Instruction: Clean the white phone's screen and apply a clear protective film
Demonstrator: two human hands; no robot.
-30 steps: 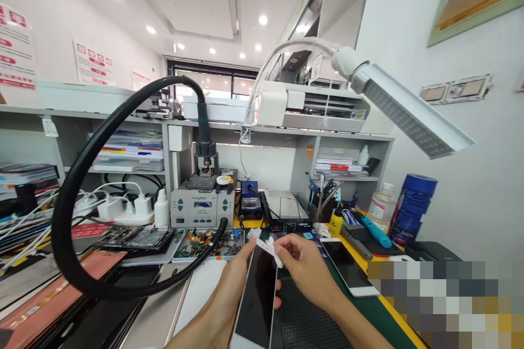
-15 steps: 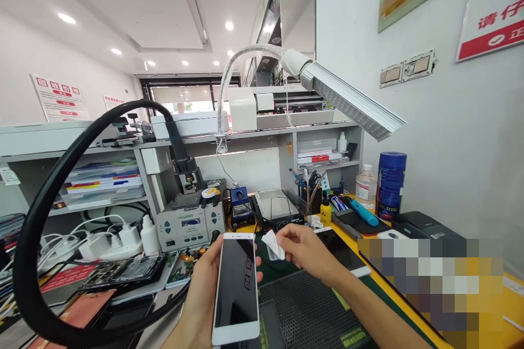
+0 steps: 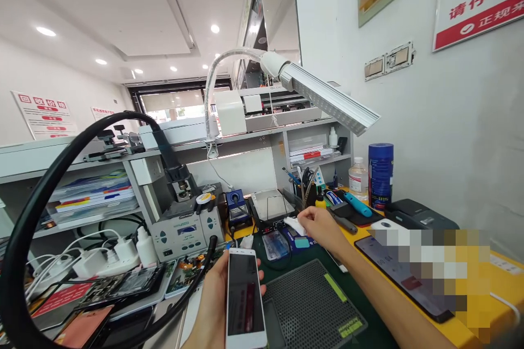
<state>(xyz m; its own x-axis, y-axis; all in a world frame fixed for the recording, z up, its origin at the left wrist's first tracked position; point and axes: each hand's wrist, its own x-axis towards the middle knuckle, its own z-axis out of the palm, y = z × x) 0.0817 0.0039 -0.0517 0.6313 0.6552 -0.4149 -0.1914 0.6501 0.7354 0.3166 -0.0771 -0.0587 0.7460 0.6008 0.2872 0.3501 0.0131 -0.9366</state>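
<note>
My left hand (image 3: 213, 297) holds a white smartphone (image 3: 246, 297) upright, its dark screen toward me and its lower end cut off by the frame. Fingertips wrap round the phone's right edge. To the right and farther out, my right hand (image 3: 321, 226) pinches a white wipe (image 3: 293, 225) over the back of the work mat. Below that hand lies a black perforated pad (image 3: 311, 305) with yellow-green labels. A clear plastic packet (image 3: 275, 244) rests between the two hands. Partly behind my right forearm, another white phone (image 3: 338, 262) shows only a corner.
A black hose (image 3: 24, 218) loops across the left side near phone parts. Soldering stations (image 3: 186, 237) stand at the back, beside a tool holder (image 3: 307, 191). On the right are a blue canister (image 3: 380, 174), a clear bottle (image 3: 358, 179) and a large phone (image 3: 403, 278) with its screen lit.
My right hand, with the wipe, has moved away from the held phone toward the back of the bench. The view has turned slightly right, and the held phone sits lower in it.
</note>
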